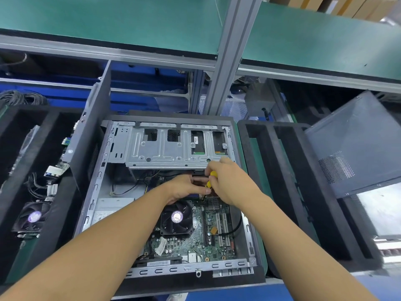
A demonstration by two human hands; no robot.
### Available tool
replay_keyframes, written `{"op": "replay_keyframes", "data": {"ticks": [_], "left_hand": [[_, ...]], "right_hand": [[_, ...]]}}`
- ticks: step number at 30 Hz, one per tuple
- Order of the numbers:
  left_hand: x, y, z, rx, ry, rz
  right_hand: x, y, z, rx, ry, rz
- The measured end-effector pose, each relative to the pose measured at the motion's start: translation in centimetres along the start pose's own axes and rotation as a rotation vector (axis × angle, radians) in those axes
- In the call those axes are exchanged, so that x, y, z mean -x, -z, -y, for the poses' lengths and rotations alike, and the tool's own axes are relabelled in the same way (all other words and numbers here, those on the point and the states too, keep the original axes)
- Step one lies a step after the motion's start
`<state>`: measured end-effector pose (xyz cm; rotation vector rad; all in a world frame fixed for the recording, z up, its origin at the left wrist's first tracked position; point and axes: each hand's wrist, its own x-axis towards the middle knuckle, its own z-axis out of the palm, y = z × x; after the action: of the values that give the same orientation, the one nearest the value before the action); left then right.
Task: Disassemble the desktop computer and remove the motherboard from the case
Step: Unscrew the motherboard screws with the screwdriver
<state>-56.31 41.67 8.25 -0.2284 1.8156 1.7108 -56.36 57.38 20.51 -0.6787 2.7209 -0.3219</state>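
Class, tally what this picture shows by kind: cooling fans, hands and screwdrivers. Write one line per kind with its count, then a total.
Cooling fans: 2
Hands (left hand, right hand): 2
Yellow-handled screwdriver: 1
Total: 5

Bright even light, wide-angle edge distortion
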Motion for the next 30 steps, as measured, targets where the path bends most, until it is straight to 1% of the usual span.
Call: {"op": "replay_keyframes", "data": {"ticks": [2,4,6,8,10,15,20,23,26,28,30], "left_hand": [[-0.1,-0.1,0.1,0.015,-0.005,-0.009],[-0.1,-0.2,0.1,-0.019,-0.023,-0.001],[-0.1,-0.2,0.1,-0.059,-0.037,-0.009],[-0.1,-0.2,0.2,-0.094,-0.056,-0.03],[0.1,-0.3,0.0,-0.12,-0.059,-0.026],[0.3,-0.2,-0.3,-0.104,-0.036,-0.006],[0.3,-0.4,-0.2,-0.052,-0.034,-0.027],[0.7,-0.4,-0.6,-0.093,-0.045,-0.041],[0.6,-0.4,-0.7,-0.113,-0.059,-0.034],[0.6,-0.4,-0.7,-0.108,-0.065,-0.02],[0.6,-0.4,-0.6,-0.082,-0.052,-0.016]], "right_hand": [[0.0,0.1,0.0,0.003,0.015,0.033],[0.1,0.0,0.1,-0.028,-0.009,0.03],[0.1,-0.3,0.3,-0.007,-0.053,-0.027],[0.1,-0.7,0.6,0.072,-0.106,-0.101],[0.0,-1.0,0.7,0.099,-0.14,-0.122],[-0.4,-0.9,0.7,0.097,-0.058,-0.025],[-0.3,-0.6,0.0,-0.006,-0.069,0.068],[0.0,-0.9,0.2,-0.072,-0.092,-0.018],[-0.1,-1.1,0.4,0.072,-0.197,-0.13],[-0.3,-1.3,0.5,0.108,-0.202,-0.138],[-0.4,-1.3,0.6,0.077,-0.157,-0.104]]}}
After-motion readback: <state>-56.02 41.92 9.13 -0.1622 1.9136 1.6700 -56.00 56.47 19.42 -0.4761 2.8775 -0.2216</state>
